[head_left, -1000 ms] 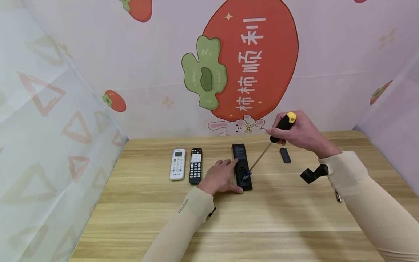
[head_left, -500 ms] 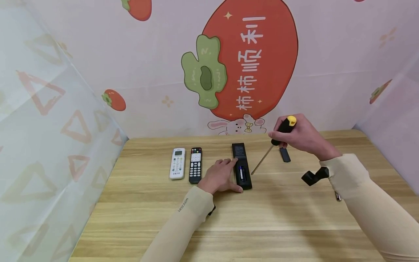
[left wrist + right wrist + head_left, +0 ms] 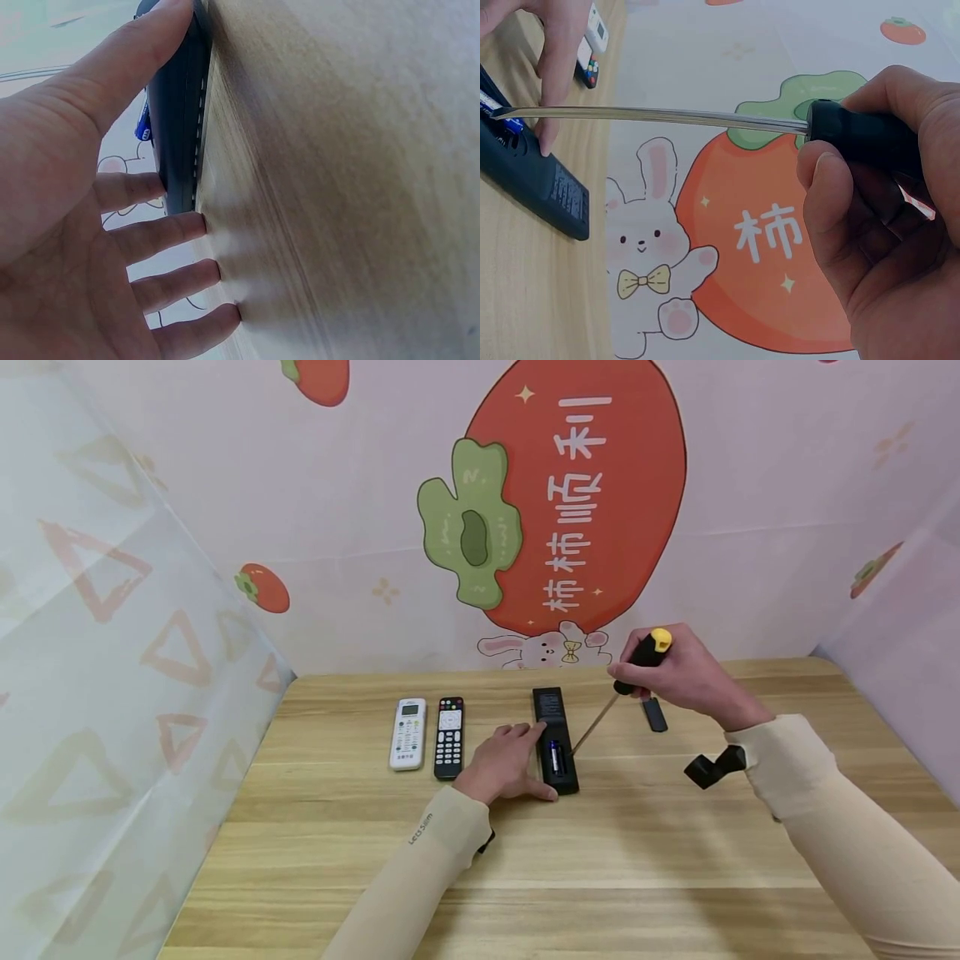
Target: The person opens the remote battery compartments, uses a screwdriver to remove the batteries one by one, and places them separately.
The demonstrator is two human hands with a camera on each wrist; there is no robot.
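A black remote control lies back side up on the wooden table, its battery compartment uncovered. A blue battery sits in the compartment. My left hand lies along the remote's left side; its thumb touches the near end and an index fingertip rests on its side. In the left wrist view the other fingertips rest on the table, the fingers fairly straight. My right hand grips a screwdriver by its black and yellow handle. In the right wrist view, the screwdriver's shaft reaches to the battery, its tip overlapping it.
A white remote control and a black remote control with pale keys lie to the left. Beyond the remote, to the right, is a small black battery cover. A printed cloth wall rises behind the table.
The battery stood tilted at the compartment's right edge, then dropped back in. The screwdriver tip moved off to the right and is now back at the compartment. The left hand stayed put.
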